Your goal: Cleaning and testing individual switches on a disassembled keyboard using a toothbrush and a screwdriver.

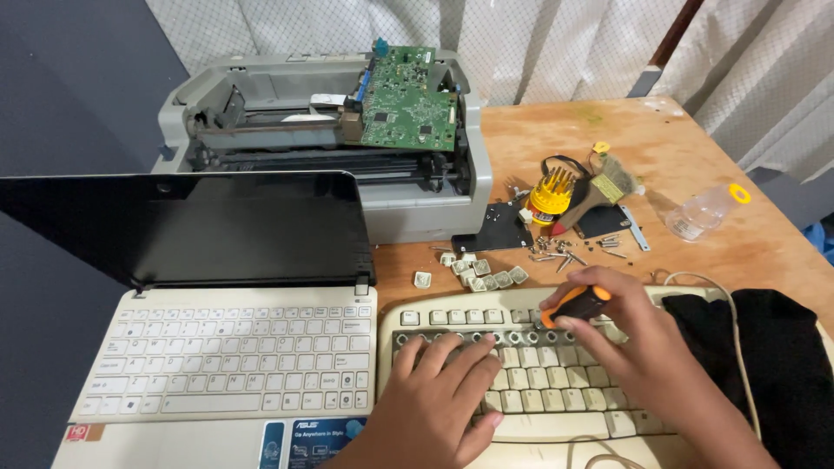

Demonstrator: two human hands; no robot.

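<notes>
Keycaps (483, 274) are piling beside the beige keyboard (556, 382); I'm prying its top row, right hand (638, 347) clamped on the screwdriver (577, 304), left hand (443, 395) flat, empty, bracing. Next key needs careful leverage.

A bare wooden worktop (695, 148) with a worn, stained surface fills the scene. Beyond its far edge hangs pale cloth covered with fine netting (539, 43). A dark grey wall (69, 87) stands along the left edge. Light is soft and even.
</notes>
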